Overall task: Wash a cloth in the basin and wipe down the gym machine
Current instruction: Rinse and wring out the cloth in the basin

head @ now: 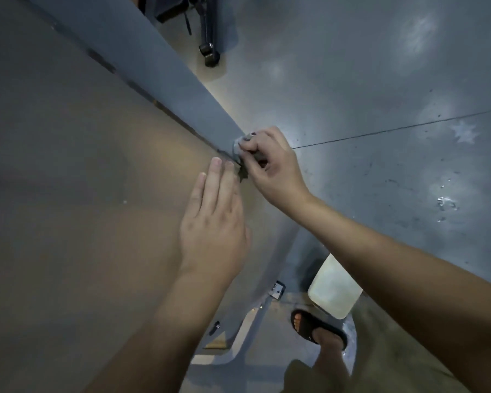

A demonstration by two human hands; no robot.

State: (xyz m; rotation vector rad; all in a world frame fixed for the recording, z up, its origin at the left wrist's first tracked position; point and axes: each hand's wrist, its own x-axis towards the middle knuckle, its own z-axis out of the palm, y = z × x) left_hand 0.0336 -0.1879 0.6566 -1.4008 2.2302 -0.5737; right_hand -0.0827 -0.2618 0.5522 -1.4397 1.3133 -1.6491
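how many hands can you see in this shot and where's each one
2. The left hand lies flat, fingers straight, on the machine's brown panel. The right hand pinches a small cloth against the grey frame edge just beyond it. None seem hidden.

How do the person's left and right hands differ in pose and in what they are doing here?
The left hand lies flat with straight fingers on the machine's panel; the right hand has curled fingers. The left hand holds nothing; the right hand grips a small grey cloth against the panel's edge. The left hand looks to be bracing, the right hand wiping. Both touch the same machine, close together.
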